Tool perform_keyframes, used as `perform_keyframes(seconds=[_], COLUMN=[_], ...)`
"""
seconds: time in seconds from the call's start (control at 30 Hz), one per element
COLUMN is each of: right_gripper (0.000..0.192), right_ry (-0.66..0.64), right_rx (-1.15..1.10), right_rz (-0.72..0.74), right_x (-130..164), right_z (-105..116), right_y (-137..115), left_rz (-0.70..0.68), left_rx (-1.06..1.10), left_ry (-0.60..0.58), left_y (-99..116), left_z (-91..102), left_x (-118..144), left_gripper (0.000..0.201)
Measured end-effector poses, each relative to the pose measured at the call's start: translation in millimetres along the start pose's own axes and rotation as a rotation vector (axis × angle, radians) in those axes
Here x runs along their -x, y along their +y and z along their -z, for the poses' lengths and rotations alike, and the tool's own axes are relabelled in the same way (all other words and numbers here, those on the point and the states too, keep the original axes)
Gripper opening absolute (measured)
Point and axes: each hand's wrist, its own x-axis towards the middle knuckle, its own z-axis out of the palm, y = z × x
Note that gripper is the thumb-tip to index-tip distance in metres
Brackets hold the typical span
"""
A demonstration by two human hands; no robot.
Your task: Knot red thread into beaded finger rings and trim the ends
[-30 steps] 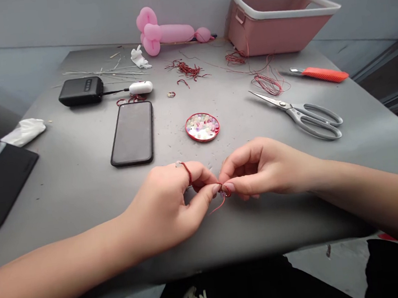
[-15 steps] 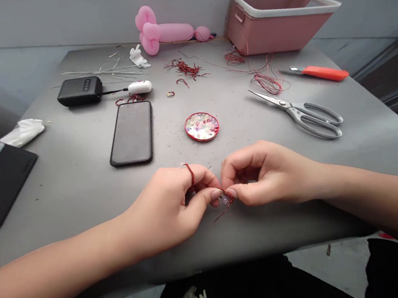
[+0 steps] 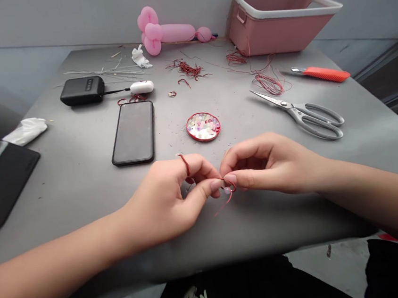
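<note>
Between my two hands is a small loop of dark red cord with a pale bead on it; a thin loose end hangs below. My left hand pinches the cord between thumb and forefinger, its other fingers curled. A red cord ring circles my left forefinger. From the other side my right hand also pinches the cord, thumb against forefinger, the fingertips of both hands almost touching. Just beyond them lies a round red-rimmed dish of mixed beads. The exact knot is hidden by my fingertips.
Scissors and an orange cutter lie at right, near coiled red cord. A phone and a black box-shaped device are at left. Cord scraps, a pink balloon and a pink bin stand farther back.
Both hands have risen slightly away from the table's front edge, still pinching the cord. The bead and the hanging cord end show more clearly below the fingertips.
</note>
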Motion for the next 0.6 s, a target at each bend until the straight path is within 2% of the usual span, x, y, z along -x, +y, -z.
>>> perform_keyframes(seconds=[0.13, 0.27, 0.47, 0.6], right_gripper=[0.014, 0.016, 0.02, 0.017], right_ry=[-0.146, -0.192, -0.196, -0.116], right_rx=[-0.213, -0.277, -0.164, -0.001], right_rz=[-0.081, -0.087, -0.178, -0.169], right_x=[-3.5, -6.0, -3.7, 0.5], right_z=[2.1, 4.7, 1.0, -4.6], right_y=[0.9, 4.3, 1.2, 0.6], left_rz=[-0.138, -0.165, -0.124, -0.044], left_rx=[-0.115, -0.161, -0.2, -0.14], left_ry=[0.093, 0.097, 0.029, -0.043], left_y=[-5.2, -6.0, -6.1, -5.8], left_z=[0.7, 0.2, -2.1, -3.3], left_x=[-0.8, 1.8, 3.7, 4.0], left_gripper=[0.01, 0.011, 0.01, 0.01])
